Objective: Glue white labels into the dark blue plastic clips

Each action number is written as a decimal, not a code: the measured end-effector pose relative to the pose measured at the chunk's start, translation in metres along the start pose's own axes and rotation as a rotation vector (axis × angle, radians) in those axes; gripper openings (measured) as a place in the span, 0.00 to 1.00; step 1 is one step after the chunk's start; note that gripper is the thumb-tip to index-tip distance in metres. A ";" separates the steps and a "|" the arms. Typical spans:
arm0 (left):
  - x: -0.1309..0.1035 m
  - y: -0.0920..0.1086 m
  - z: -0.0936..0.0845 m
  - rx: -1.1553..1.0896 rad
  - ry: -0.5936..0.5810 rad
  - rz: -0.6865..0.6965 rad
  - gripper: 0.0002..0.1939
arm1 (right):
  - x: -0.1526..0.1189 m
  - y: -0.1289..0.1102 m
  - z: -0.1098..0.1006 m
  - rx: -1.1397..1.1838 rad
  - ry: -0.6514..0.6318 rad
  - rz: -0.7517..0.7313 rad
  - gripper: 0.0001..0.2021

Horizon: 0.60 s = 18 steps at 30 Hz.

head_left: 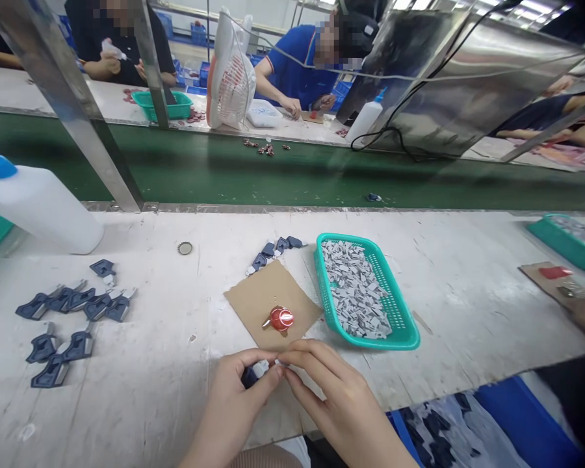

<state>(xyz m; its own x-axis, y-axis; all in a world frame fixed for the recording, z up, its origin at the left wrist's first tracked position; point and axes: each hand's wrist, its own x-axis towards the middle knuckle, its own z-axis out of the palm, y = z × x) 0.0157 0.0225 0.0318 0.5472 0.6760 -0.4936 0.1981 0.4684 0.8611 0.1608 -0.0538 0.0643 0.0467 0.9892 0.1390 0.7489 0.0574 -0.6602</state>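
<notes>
Left hand [241,383] curled closed around dark blue part [249,377] with white end; right hand [332,383] pinching small pale piece [281,363] between thumb and fingertips, just beside that white end; cannot tell if touching; both hands over near side of counter [175,364]; cardboard square [253,296] just beyond, glossy red blob [280,318] on it; teal basket [402,315] right of cardboard, holding many grey pieces [353,292]; dark blue assemblies [81,299] scattered at left, near white bottle [53,208].

A green belt [253,175] lies between white worktables [468,279] under ceiling lights [536,23].
</notes>
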 end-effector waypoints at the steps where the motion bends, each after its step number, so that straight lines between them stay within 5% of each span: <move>1: 0.000 0.000 0.000 0.022 -0.008 -0.010 0.13 | 0.001 0.001 -0.001 0.019 -0.024 0.018 0.12; 5: 0.001 -0.001 -0.004 0.031 -0.082 -0.047 0.16 | 0.007 0.007 -0.010 0.120 -0.122 0.118 0.10; 11: 0.001 -0.007 -0.019 -0.213 -0.150 -0.014 0.14 | 0.029 0.030 -0.026 0.055 0.048 0.195 0.03; 18: -0.003 -0.015 -0.027 -0.226 -0.133 -0.002 0.16 | 0.044 0.037 -0.029 0.030 -0.022 0.240 0.04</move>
<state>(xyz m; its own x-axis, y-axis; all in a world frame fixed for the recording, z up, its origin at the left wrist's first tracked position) -0.0102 0.0290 0.0172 0.6520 0.6014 -0.4618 0.0202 0.5950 0.8034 0.2096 -0.0115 0.0671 0.2066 0.9776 -0.0405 0.6979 -0.1762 -0.6942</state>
